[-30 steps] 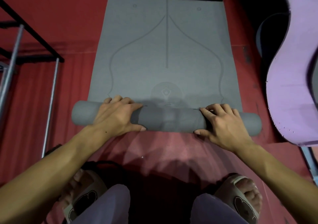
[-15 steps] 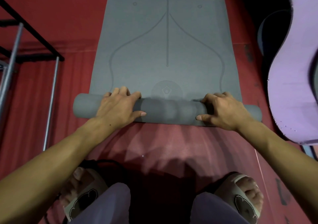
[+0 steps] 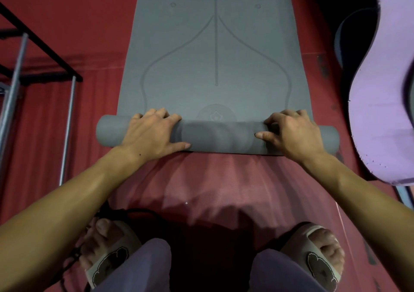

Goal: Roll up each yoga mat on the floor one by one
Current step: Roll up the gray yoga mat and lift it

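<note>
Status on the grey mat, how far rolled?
Done: the near end of the grey mat is wound into a roll. In hand: left hand and right hand both grip the roll. Left: most of the mat lies flat ahead; the purple mat at right is not rolled.

Grey rubbery yoga mat (image 3: 215, 52) with printed alignment lines lay lengthwise on red floor, its near end wound into a thick horizontal roll, far portion flat.

grey yoga mat (image 3: 215, 56) with darker curved lines, red floor (image 3: 67, 22), lilac board (image 3: 380, 112).
</note>
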A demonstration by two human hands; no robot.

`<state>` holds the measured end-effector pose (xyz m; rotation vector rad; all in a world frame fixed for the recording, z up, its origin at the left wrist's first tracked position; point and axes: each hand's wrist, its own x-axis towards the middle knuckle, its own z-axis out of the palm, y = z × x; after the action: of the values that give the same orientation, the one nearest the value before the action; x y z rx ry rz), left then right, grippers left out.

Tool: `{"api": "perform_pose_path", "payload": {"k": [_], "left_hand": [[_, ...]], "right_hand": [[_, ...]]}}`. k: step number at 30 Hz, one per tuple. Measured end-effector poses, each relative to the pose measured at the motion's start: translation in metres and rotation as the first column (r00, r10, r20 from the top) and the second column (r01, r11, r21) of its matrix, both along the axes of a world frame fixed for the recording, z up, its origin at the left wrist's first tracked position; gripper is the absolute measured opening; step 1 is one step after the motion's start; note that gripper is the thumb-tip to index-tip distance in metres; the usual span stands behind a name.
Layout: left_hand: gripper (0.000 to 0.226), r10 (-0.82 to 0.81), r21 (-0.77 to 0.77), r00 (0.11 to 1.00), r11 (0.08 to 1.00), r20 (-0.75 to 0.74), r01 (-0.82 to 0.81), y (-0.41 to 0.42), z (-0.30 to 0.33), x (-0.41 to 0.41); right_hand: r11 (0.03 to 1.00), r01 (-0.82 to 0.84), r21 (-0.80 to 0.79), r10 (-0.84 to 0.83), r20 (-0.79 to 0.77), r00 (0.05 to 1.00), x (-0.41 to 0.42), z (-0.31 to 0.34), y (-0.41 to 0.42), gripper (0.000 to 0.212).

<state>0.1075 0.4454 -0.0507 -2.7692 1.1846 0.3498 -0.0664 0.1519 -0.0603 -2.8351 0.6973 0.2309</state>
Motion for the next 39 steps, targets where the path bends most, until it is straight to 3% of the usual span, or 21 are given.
{"api": "perform_pose_path", "payload": {"k": [4,11,18,25,31,39], "left_hand": [[0.092,-0.015,0.053,0.988,0.999,0.155,0.007,0.0,-0.008,-0.003],[0.085,-0.038,0.067,0.974,0.997,0.222,0.023,-0.004,-0.01,-0.004],[0.085,-0.023,0.021,0.989,1.0,0.149,0.02,0.001,-0.01,0.007],[0.098,-0.03,0.055,0.985,0.998,0.171,0.021,0.013,-0.017,0.015],[0.093,-0.027,0.042,0.992,0.999,0.126,0.022,0.018,-0.009,0.019],[0.089,-0.089,0.11,0.993,0.989,-0.073,0.097,0.036,-0.002,0.006]], "right_hand": [[0.998,-0.001,-0.061,0.005,0.077,0.997,-0.002,-0.009,0.001,0.052],[0.981,-0.052,-0.186,0.087,0.187,0.978,-0.012,-0.02,0.003,0.052],[0.969,-0.168,-0.183,0.178,0.044,0.983,-0.021,-0.033,0.001,0.096],[0.955,-0.206,-0.213,0.22,0.042,0.975,-0.011,-0.024,-0.006,0.092],[0.961,-0.247,-0.126,0.244,-0.041,0.969,-0.007,-0.012,-0.016,0.088],[0.951,-0.293,0.099,0.307,-0.211,0.928,-0.019,0.005,-0.019,0.098]]}}
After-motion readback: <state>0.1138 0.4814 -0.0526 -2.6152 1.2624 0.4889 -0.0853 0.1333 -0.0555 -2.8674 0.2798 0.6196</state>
